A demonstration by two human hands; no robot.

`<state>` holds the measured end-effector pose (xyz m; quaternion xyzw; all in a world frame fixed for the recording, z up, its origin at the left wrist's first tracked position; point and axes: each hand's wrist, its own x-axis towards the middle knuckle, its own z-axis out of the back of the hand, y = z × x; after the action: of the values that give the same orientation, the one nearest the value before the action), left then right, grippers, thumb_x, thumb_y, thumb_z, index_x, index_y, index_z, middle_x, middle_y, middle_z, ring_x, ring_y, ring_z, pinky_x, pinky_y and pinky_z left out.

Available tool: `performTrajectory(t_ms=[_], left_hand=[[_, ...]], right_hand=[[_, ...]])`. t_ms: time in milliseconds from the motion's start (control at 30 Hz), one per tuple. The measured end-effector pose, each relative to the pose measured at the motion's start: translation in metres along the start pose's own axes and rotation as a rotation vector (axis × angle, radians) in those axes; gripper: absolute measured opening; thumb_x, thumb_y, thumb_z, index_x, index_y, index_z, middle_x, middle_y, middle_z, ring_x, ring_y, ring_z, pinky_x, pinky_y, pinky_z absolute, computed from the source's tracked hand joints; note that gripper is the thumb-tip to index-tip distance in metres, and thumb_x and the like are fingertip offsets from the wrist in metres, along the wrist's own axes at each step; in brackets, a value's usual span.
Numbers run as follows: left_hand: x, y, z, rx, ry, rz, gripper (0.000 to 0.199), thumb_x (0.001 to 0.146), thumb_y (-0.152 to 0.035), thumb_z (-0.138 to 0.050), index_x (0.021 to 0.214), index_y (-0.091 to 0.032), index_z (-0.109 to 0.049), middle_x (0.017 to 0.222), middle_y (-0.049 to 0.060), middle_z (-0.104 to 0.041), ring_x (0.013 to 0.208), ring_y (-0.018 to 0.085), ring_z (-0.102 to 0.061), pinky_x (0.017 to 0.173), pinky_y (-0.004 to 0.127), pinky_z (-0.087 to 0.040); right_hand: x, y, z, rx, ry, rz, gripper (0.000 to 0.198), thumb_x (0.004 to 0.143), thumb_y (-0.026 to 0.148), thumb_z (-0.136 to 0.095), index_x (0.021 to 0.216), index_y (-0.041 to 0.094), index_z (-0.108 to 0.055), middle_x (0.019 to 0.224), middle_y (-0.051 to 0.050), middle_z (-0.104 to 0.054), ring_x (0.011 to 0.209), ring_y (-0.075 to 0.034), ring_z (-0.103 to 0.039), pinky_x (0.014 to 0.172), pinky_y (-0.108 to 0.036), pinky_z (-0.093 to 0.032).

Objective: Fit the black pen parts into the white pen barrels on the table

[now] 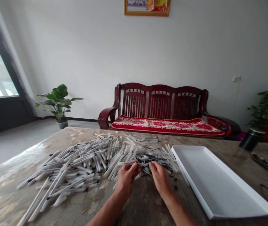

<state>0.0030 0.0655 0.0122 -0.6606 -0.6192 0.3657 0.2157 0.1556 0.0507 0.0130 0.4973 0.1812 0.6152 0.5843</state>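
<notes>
A white pen (122, 163) lies level between my two hands, above the near part of a pile of pens. My left hand (126, 177) is closed around its middle, with the left end sticking out past the fingers. At the other end, my right hand (159, 178) pinches with thumb and fingers; the fingertips hide the exact tip. Beyond the hands sits a cluster of dark pen parts (158, 159). Many white pens with black ends (77, 171) are heaped loosely to the left on the table (96, 205).
A shallow white box lid (233, 185) rests to the right of my hands, its inside bare. Past it are a black cylinder (251, 139) and a dark cable (263, 163). A red wooden bench (159, 105) and a potted plant (61, 99) stand behind the table.
</notes>
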Motion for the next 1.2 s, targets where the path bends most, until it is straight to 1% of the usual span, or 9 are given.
performTrajectory(t_ms=[67, 167, 267, 433, 533, 633, 833, 1000, 1200], left_hand=[[0.0, 0.0, 0.0, -0.001, -0.002, -0.003, 0.037, 0.048, -0.025, -0.093, 0.077, -0.014, -0.072, 0.071, 0.001, -0.074, 0.066, 0.014, -0.07, 0.066, 0.022, -0.058], [0.0, 0.001, 0.0, -0.008, -0.004, 0.0, 0.04, 0.046, -0.027, -0.094, 0.076, -0.014, -0.072, 0.07, 0.002, -0.073, 0.066, 0.014, -0.07, 0.065, 0.022, -0.058], [0.0, 0.001, 0.0, -0.009, -0.002, -0.004, 0.039, 0.046, -0.028, -0.094, 0.076, -0.014, -0.072, 0.069, 0.001, -0.073, 0.066, 0.014, -0.07, 0.065, 0.022, -0.058], [0.001, 0.003, 0.001, 0.008, -0.002, -0.014, 0.036, 0.049, -0.027, -0.092, 0.077, -0.014, -0.072, 0.071, 0.001, -0.074, 0.067, 0.015, -0.071, 0.067, 0.023, -0.058], [0.002, 0.003, 0.002, 0.005, -0.017, -0.016, 0.036, 0.049, -0.027, -0.092, 0.077, -0.014, -0.072, 0.07, 0.001, -0.074, 0.067, 0.015, -0.071, 0.067, 0.024, -0.058], [0.002, 0.003, 0.002, 0.007, -0.012, -0.017, 0.036, 0.05, -0.028, -0.092, 0.077, -0.015, -0.072, 0.071, 0.001, -0.074, 0.068, 0.015, -0.071, 0.068, 0.025, -0.059], [0.0, 0.004, 0.0, 0.001, -0.001, -0.012, 0.039, 0.047, -0.03, -0.093, 0.076, -0.014, -0.072, 0.07, 0.001, -0.073, 0.066, 0.014, -0.07, 0.065, 0.023, -0.058], [0.003, 0.003, 0.003, -0.019, -0.054, -0.008, 0.034, 0.051, -0.026, -0.092, 0.076, -0.014, -0.071, 0.068, 0.001, -0.072, 0.064, 0.014, -0.07, 0.063, 0.023, -0.058], [0.003, 0.0, 0.002, -0.037, -0.074, -0.012, 0.031, 0.052, -0.023, -0.091, 0.075, -0.014, -0.071, 0.068, 0.001, -0.072, 0.064, 0.013, -0.069, 0.062, 0.021, -0.057]], right_hand=[[0.001, -0.001, 0.0, -0.019, 0.003, 0.004, 0.033, 0.089, 0.044, -0.051, 0.077, 0.021, -0.071, 0.07, -0.004, -0.073, 0.068, -0.021, -0.067, 0.064, -0.027, -0.049], [0.001, -0.001, -0.001, 0.043, -0.037, 0.066, 0.022, 0.083, 0.037, -0.058, 0.086, 0.021, -0.073, 0.086, -0.006, -0.075, 0.082, -0.022, -0.069, 0.074, -0.028, -0.051], [0.001, -0.002, -0.001, 0.08, -0.055, 0.06, 0.027, 0.086, 0.039, -0.055, 0.096, 0.021, -0.073, 0.093, -0.006, -0.076, 0.084, -0.022, -0.069, 0.075, -0.028, -0.052], [0.001, -0.006, -0.003, -0.02, 0.023, -0.006, 0.039, 0.092, 0.048, -0.045, 0.075, 0.022, -0.07, 0.067, -0.004, -0.071, 0.066, -0.022, -0.067, 0.061, -0.027, -0.048], [0.001, -0.007, -0.004, 0.03, -0.008, 0.048, 0.027, 0.086, 0.041, -0.054, 0.085, 0.021, -0.072, 0.082, -0.006, -0.075, 0.078, -0.022, -0.069, 0.071, -0.027, -0.051], [0.0, -0.005, -0.004, 0.072, -0.034, 0.062, 0.028, 0.087, 0.04, -0.054, 0.099, 0.021, -0.071, 0.096, -0.007, -0.075, 0.087, -0.022, -0.069, 0.078, -0.027, -0.051], [0.001, -0.004, -0.003, -0.051, 0.021, 0.015, 0.037, 0.091, 0.046, -0.047, 0.079, 0.022, -0.072, 0.067, -0.004, -0.072, 0.065, -0.021, -0.067, 0.059, -0.026, -0.048], [0.004, -0.01, -0.001, -0.008, -0.057, 0.087, 0.021, 0.085, 0.034, -0.055, 0.088, 0.023, -0.073, 0.086, -0.005, -0.076, 0.082, -0.022, -0.07, 0.076, -0.028, -0.051], [0.006, -0.013, 0.007, -0.12, -0.138, 0.169, 0.02, 0.086, 0.029, -0.057, 0.096, 0.023, -0.073, 0.096, -0.006, -0.073, 0.09, -0.022, -0.067, 0.084, -0.032, -0.05]])
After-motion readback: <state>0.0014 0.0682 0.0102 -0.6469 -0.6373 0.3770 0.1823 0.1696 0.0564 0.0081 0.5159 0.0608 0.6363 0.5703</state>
